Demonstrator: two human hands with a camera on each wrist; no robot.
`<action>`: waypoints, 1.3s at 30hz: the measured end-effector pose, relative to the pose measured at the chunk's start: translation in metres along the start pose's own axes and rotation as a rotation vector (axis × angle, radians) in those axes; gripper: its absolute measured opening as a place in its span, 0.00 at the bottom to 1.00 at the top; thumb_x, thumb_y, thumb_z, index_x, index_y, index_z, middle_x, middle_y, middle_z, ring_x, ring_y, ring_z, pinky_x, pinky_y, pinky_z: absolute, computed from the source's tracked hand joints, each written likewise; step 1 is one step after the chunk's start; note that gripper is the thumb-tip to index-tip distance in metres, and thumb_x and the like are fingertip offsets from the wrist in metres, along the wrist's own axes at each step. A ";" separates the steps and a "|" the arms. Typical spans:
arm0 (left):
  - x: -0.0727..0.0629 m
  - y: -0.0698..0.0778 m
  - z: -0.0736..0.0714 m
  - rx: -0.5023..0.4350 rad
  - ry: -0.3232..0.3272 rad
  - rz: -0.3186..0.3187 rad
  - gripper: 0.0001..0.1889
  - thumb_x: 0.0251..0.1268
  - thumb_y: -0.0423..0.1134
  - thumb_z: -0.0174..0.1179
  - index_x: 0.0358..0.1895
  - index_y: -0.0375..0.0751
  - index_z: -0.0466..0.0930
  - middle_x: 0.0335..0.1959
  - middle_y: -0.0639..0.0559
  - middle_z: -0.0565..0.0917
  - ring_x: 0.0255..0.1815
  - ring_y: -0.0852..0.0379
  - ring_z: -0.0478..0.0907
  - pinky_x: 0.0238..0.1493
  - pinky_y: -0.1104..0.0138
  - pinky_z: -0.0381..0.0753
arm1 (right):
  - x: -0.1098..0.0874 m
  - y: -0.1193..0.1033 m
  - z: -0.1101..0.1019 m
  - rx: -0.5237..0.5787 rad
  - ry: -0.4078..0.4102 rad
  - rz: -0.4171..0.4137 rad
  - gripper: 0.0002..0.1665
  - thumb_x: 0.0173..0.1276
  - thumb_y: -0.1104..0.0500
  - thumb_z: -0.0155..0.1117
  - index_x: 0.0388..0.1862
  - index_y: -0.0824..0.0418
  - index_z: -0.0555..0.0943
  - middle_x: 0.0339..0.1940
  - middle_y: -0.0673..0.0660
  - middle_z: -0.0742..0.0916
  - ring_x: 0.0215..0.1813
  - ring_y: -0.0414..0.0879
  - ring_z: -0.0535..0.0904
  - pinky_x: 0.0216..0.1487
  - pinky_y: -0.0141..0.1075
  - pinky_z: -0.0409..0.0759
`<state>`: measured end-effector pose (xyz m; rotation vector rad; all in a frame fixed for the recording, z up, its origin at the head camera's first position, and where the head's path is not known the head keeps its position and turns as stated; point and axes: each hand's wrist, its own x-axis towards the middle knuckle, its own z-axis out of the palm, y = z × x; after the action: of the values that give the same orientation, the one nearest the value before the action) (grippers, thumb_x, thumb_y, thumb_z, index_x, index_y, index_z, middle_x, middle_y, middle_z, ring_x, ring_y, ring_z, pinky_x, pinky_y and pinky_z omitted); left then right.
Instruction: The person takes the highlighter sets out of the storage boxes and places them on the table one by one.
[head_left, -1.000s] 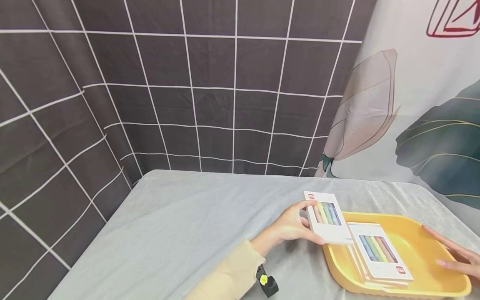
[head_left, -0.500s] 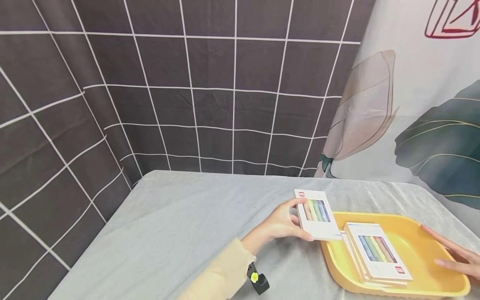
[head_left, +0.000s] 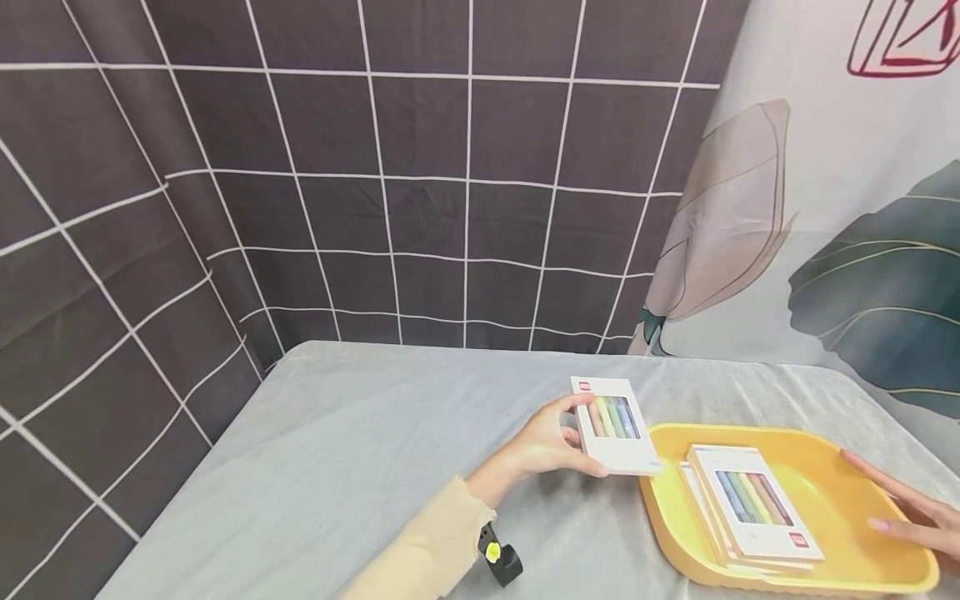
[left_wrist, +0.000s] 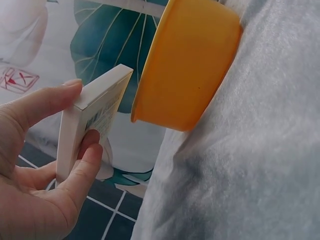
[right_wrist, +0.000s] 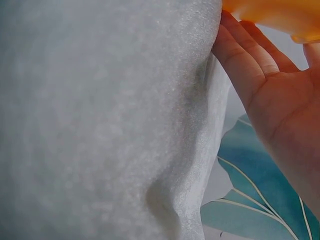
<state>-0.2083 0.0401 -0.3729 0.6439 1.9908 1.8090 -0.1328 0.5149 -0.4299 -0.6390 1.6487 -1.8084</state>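
In the head view my left hand point(head_left: 551, 442) grips a flat white box point(head_left: 622, 456) of coloured sticks, seen through its window, with a red mark in one corner. It is held tilted above the cloth, its lower right corner overlapping the left rim of a yellow tray point(head_left: 817, 475). The left wrist view shows thumb and fingers pinching the box point(left_wrist: 95, 92) by its sides. Similar white boxes point(head_left: 776, 540) lie stacked in the tray's left half. My right hand point(head_left: 918, 517) holds the tray's right side, thumb over the rim, other fingers outside at its wall point(right_wrist: 280, 17).
A grey cloth point(head_left: 360, 467) covers the table. Behind it hangs a dark curtain point(head_left: 420, 208) with a white grid, and at the right a pale curtain point(head_left: 847, 167) with leaf prints. A black strap with a small device point(head_left: 501, 560) is at my left wrist.
My left hand has carried the white box leftward, from over the tray's left part to beside its rim. The right hand and the tray stay nearly in place.
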 end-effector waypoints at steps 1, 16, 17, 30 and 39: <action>0.000 0.000 -0.001 -0.003 0.001 0.001 0.45 0.33 0.19 0.70 0.64 0.40 0.62 0.51 0.53 0.73 0.30 0.61 0.79 0.32 0.74 0.74 | 0.000 0.000 0.000 0.006 -0.002 0.005 0.45 0.69 0.76 0.27 0.67 0.26 0.48 0.57 0.23 0.60 0.59 0.29 0.67 0.49 0.46 0.75; -0.007 -0.007 -0.020 0.003 0.037 -0.009 0.46 0.32 0.19 0.69 0.64 0.40 0.62 0.54 0.48 0.72 0.33 0.57 0.80 0.32 0.72 0.74 | -0.002 0.000 -0.001 -0.085 0.055 0.084 0.44 0.71 0.72 0.28 0.64 0.21 0.46 0.56 0.22 0.55 0.56 0.25 0.66 0.48 0.43 0.76; -0.008 -0.008 -0.022 -0.001 0.037 -0.011 0.46 0.32 0.19 0.69 0.64 0.40 0.62 0.54 0.48 0.73 0.33 0.57 0.80 0.32 0.72 0.75 | -0.002 0.000 -0.001 -0.081 0.055 0.087 0.44 0.71 0.73 0.28 0.63 0.20 0.46 0.56 0.22 0.54 0.57 0.24 0.66 0.48 0.43 0.76; -0.018 -0.016 -0.044 -0.010 0.051 -0.007 0.46 0.34 0.19 0.68 0.65 0.38 0.61 0.57 0.43 0.70 0.34 0.55 0.80 0.33 0.71 0.76 | -0.002 -0.001 0.001 -0.076 0.035 0.034 0.45 0.70 0.75 0.27 0.65 0.23 0.46 0.57 0.24 0.55 0.58 0.23 0.64 0.48 0.44 0.76; -0.025 -0.017 -0.062 -0.012 0.062 -0.010 0.46 0.35 0.20 0.68 0.66 0.39 0.59 0.59 0.42 0.68 0.34 0.56 0.80 0.32 0.71 0.76 | -0.003 -0.002 0.002 -0.213 0.110 0.082 0.45 0.70 0.73 0.29 0.64 0.21 0.43 0.56 0.22 0.51 0.55 0.18 0.61 0.45 0.39 0.78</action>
<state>-0.2239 -0.0259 -0.3845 0.5794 2.0182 1.8546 -0.1299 0.5157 -0.4279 -0.5622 1.9305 -1.6496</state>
